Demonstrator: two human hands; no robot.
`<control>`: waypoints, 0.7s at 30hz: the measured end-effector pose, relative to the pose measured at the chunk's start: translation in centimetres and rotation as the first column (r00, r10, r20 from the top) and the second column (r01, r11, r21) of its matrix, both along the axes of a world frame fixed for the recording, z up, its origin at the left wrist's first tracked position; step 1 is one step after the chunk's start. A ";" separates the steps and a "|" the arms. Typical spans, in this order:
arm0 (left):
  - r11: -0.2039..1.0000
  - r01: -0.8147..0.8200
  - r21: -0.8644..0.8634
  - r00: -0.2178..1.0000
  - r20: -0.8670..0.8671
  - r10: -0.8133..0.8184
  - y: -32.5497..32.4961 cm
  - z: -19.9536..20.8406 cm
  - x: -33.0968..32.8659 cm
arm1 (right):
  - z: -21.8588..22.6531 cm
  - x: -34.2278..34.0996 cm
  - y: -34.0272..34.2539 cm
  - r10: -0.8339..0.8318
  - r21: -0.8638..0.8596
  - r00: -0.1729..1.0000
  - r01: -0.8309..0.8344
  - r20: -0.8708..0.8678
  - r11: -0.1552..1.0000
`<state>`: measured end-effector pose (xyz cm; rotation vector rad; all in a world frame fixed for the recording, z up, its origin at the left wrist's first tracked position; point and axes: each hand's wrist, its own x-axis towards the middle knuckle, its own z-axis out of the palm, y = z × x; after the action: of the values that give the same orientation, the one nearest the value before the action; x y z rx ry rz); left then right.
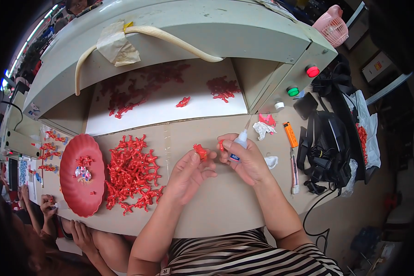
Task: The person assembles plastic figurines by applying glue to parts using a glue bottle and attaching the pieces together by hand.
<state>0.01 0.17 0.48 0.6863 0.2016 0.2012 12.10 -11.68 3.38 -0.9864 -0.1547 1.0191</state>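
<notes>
Between the thumb and fingers of my left hand (185,178) is a small red plastic figure piece (200,151). Close beside it, my right hand (250,163) pinches a smaller red piece (221,145) at its fingertips. That same hand also holds a white glue bottle (242,138) with a blue label, its thin nozzle pointing up and away. The two red pieces are apart. To the left of my hands lies a big heap of red plastic figures (132,172) on the table.
A red scalloped dish (82,202) holds a few small parts. Behind, a grey machine hood (179,39) covers a white surface (156,112) with red figures. At right are an orange lighter (290,134), crumpled tissue (263,130) and a black bag (329,138). Another person's hand (83,237) is at lower left.
</notes>
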 end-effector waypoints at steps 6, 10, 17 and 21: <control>0.999 0.002 -0.051 0.999 -0.051 -0.005 -0.4 0.1 0.1 | -0.6 -0.7 0.2 -0.049 -0.009 0.955 0.055 0.294 0.998; 0.998 -0.004 -0.060 0.995 -0.097 -0.002 -0.4 0.2 0.2 | -0.7 -1.1 0.2 -0.064 -0.018 0.886 0.081 0.460 0.997; 0.998 0.009 -0.059 0.993 -0.116 -0.016 -0.1 -0.2 0.3 | -0.9 -1.2 0.2 -0.084 -0.016 0.825 0.111 0.560 0.994; 0.999 0.003 -0.049 0.991 -0.130 -0.010 0.0 -0.4 0.3 | -0.8 -0.8 -0.1 -0.001 -0.080 0.748 0.072 0.664 0.994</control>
<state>0.30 0.18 0.13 0.6521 0.3286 0.1446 11.34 -11.75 2.55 -1.4151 -0.6816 0.5979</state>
